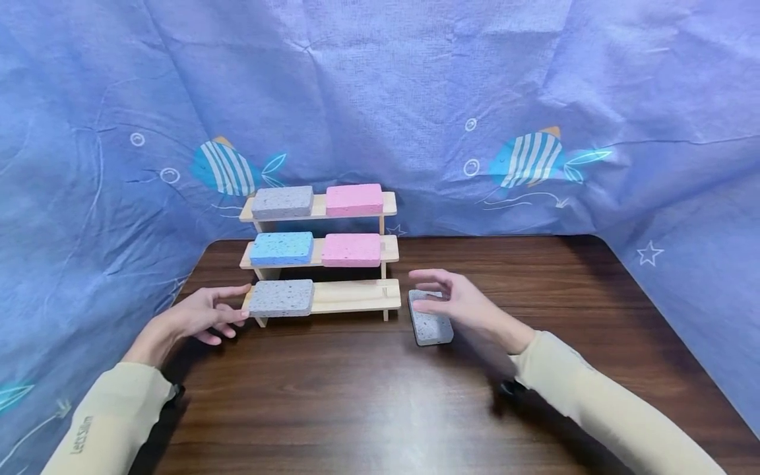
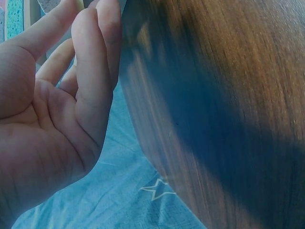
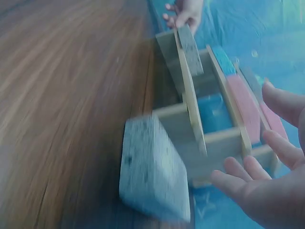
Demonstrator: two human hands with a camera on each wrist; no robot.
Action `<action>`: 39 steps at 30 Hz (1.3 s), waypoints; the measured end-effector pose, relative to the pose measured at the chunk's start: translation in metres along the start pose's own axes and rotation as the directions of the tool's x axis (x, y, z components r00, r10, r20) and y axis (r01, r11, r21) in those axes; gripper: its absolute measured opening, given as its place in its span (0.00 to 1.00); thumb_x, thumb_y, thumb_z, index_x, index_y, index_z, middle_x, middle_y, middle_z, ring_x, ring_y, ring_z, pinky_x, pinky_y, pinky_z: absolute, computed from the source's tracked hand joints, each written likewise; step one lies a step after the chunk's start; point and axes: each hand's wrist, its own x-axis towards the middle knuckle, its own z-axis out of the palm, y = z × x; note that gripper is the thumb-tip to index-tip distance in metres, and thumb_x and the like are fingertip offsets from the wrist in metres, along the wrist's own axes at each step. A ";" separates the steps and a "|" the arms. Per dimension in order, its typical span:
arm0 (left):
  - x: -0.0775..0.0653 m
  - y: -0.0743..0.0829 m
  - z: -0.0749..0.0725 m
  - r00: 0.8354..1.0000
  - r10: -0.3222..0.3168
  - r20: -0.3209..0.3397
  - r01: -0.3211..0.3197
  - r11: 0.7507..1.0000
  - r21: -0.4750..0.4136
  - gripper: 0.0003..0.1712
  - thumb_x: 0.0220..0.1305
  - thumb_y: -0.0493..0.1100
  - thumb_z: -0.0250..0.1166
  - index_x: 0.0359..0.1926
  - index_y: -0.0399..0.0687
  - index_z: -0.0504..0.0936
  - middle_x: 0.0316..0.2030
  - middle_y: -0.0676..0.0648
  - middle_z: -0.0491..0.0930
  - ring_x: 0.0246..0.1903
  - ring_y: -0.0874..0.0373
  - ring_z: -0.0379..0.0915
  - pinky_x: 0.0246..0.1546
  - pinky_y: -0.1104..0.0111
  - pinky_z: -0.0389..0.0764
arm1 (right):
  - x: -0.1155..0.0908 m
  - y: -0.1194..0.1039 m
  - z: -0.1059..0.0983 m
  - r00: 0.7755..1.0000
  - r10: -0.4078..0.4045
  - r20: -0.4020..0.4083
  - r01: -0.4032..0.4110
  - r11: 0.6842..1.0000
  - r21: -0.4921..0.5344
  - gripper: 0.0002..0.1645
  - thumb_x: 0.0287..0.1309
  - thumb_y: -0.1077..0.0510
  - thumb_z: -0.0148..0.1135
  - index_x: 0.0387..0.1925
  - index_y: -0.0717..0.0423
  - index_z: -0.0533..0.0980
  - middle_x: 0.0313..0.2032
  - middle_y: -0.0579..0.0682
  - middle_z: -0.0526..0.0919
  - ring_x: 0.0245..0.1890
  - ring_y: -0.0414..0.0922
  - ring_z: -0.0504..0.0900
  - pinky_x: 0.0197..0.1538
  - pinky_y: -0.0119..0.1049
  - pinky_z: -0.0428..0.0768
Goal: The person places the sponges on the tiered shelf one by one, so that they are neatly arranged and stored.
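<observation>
A three-tier wooden rack (image 1: pixel 355 295) stands on the table. My left hand (image 1: pixel 198 315) pinches the left end of its bottom tier between thumb and index finger, the other fingers loosely bent. Beside those fingertips, a grey speckled sponge (image 1: pixel 282 298) lies on that tier. My right hand (image 1: pixel 460 302) hovers over another grey sponge (image 1: pixel 432 328) on the table, right of the rack. Its fingers are spread and hide part of that sponge in the head view. In the right wrist view, a gap shows between the right hand's fingers (image 3: pixel 233 179) and the sponge (image 3: pixel 152 167).
The middle tier bears a blue sponge (image 1: pixel 282 248) and a pink sponge (image 1: pixel 351 250). On the top tier are a grey sponge (image 1: pixel 282 202) and a pink sponge (image 1: pixel 354 200). A blue fish-print cloth (image 1: pixel 404 99) hangs behind the dark wooden table (image 1: pixel 332 409).
</observation>
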 end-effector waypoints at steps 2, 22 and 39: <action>-0.001 -0.001 -0.001 1.000 0.003 0.001 -0.003 1.000 -0.005 0.49 0.69 0.47 0.69 0.80 0.46 0.51 0.43 0.39 0.86 0.31 0.52 0.83 0.25 0.61 0.84 | -0.008 0.003 -0.012 1.000 0.012 -0.018 -0.012 1.000 -0.006 0.37 0.58 0.55 0.75 0.68 0.53 0.73 0.66 0.54 0.75 0.68 0.60 0.70 0.64 0.52 0.73; -0.004 0.000 -0.003 1.000 0.013 0.011 -0.013 1.000 -0.020 0.49 0.69 0.47 0.69 0.81 0.46 0.50 0.43 0.39 0.86 0.32 0.52 0.83 0.25 0.62 0.84 | -0.045 0.035 -0.038 0.995 -0.059 0.083 0.081 0.952 -0.294 0.37 0.55 0.52 0.78 0.66 0.54 0.75 0.72 0.62 0.61 0.71 0.59 0.62 0.67 0.65 0.63; -0.003 -0.001 0.002 1.000 0.015 0.006 -0.015 1.000 -0.021 0.49 0.69 0.47 0.69 0.80 0.45 0.50 0.42 0.39 0.86 0.31 0.53 0.83 0.24 0.63 0.84 | -0.045 0.056 -0.042 0.989 -0.070 0.132 0.124 0.878 -0.462 0.36 0.52 0.45 0.79 0.63 0.46 0.79 0.72 0.66 0.60 0.70 0.66 0.61 0.64 0.67 0.63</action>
